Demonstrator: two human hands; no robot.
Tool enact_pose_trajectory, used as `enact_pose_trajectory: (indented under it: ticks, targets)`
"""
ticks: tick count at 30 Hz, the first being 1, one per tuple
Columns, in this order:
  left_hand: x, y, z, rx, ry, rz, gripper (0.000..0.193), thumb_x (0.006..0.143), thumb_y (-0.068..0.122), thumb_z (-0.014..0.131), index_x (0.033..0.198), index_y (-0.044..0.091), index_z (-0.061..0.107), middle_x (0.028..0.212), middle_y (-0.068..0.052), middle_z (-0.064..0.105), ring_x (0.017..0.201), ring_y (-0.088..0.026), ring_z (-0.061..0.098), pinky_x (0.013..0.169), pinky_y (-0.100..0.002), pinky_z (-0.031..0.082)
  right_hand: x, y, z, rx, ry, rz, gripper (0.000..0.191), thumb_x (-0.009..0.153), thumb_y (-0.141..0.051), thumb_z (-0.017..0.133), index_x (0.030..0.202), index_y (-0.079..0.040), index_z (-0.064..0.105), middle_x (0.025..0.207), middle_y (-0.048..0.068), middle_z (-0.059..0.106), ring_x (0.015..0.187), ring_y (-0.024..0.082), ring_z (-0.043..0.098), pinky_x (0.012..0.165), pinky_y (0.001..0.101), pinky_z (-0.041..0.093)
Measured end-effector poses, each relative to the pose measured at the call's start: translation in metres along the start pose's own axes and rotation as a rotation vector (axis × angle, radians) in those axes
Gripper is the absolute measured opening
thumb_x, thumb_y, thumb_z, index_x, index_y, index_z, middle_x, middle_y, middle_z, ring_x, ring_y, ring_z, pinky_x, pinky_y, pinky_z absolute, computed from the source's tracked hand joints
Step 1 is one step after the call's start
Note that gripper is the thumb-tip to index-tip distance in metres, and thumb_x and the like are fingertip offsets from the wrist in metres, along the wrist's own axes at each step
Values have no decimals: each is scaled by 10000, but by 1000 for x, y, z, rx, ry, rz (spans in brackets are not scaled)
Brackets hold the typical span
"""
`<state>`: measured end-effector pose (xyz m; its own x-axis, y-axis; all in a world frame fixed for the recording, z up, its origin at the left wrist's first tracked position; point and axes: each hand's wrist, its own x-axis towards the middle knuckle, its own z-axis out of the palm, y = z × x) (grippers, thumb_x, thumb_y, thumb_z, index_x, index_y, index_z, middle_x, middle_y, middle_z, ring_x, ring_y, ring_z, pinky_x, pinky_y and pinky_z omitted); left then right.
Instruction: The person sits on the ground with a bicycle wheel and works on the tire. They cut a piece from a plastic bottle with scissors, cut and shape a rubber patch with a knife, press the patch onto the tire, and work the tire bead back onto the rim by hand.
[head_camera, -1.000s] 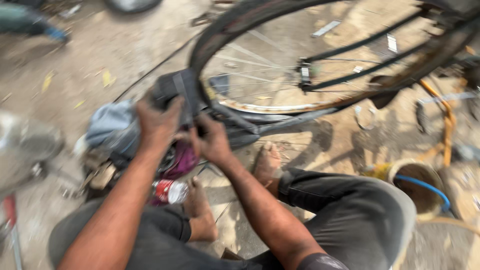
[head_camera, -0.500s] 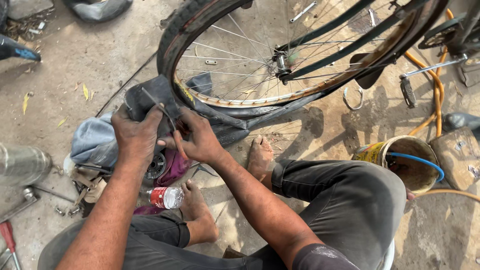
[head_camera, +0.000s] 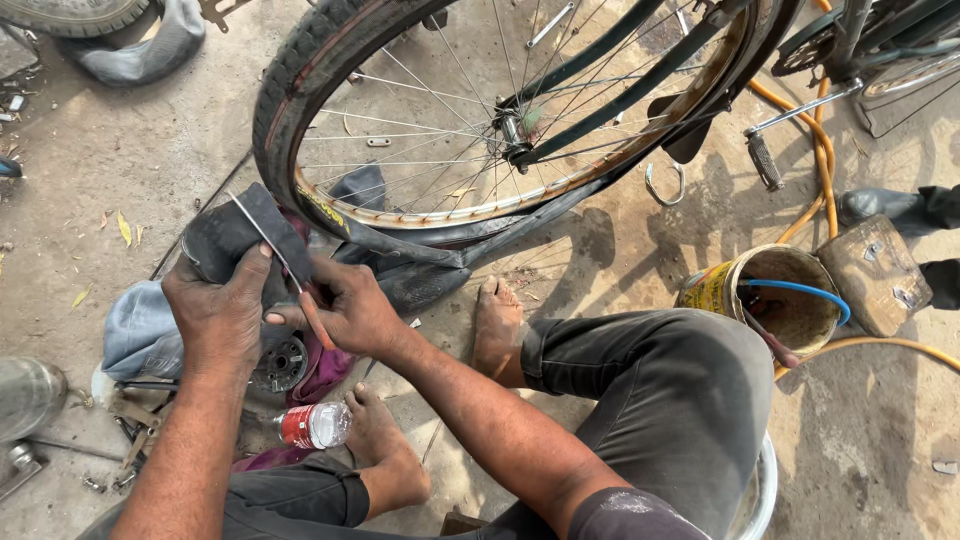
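Since half a second ago the view has steadied and drawn a little nearer, and the two hands have kept their place beside the wheel, the thin blade now standing out more clearly across the rubber. The left hand (head_camera: 222, 312) is closed around a folded piece of black rubber inner tube (head_camera: 232, 240), thumb on top, holding it up just in front of the upturned black bicycle tyre on its rusty spoked rim (head_camera: 300, 110). The right hand (head_camera: 352, 312) is pinched shut on a slim metal blade with a reddish handle (head_camera: 285, 262), which lies slantwise against the tube's surface. Both hands touch each other at the knuckles. Below them, on the dusty ground, sit a dark toothed metal sprocket (head_camera: 280, 362), a crumpled magenta cloth (head_camera: 318, 372) and a small clear plastic bottle with a red label (head_camera: 312, 424), this last just beside the person's bare foot (head_camera: 385, 450). A pale blue-grey cloth bundle (head_camera: 140, 330) lies to the left. Well apart on the right stands a worn yellow metal bucket (head_camera: 768, 295) with a blue hose (head_camera: 800, 290) looped into it, and an orange hose (head_camera: 822, 160) runs past behind.
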<state>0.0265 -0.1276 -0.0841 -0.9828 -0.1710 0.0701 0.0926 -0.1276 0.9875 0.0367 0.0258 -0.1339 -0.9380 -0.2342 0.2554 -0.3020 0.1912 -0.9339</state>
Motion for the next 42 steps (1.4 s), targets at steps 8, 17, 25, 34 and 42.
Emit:
enact_pose_trajectory:
  ticks: [8,17,25,34,42]
  targets:
    - [-2,-1,-1,2,-28,-35,224,948,31,757,1160,-1,693,1100,-71,735,947,-105,705,844,-250,587,6,0,-12,42,-70,-19,500,794,-419,881,1001,-31,643,728,-2,606,682,74,575,630,284,509]
    - [10,7,-13,-204,-50,-133,243,914,80,726,1138,-9,700,1071,-71,747,913,-142,733,826,-284,615,3,5,3,41,54,-112,490,791,-334,918,1077,-14,682,863,28,721,767,73,634,722,287,569]
    - [10,9,-16,-150,-9,-6,198,920,114,775,1078,2,734,986,-59,770,865,-107,714,807,-272,605,5,6,9,236,-91,68,397,839,-278,922,967,-2,666,809,-4,630,747,87,559,664,280,496]
    - [12,8,-13,185,13,173,122,931,92,759,1002,-2,730,882,-46,742,808,-91,685,737,-267,586,4,1,12,233,-46,348,541,791,-386,871,1057,44,680,835,135,696,696,211,645,635,377,528]
    - [10,-3,-15,194,-24,219,135,916,88,767,1015,-1,745,935,-62,725,851,-104,693,773,-271,588,11,16,-1,253,-153,-117,463,959,-311,857,1164,26,613,983,55,655,906,110,649,765,263,568]
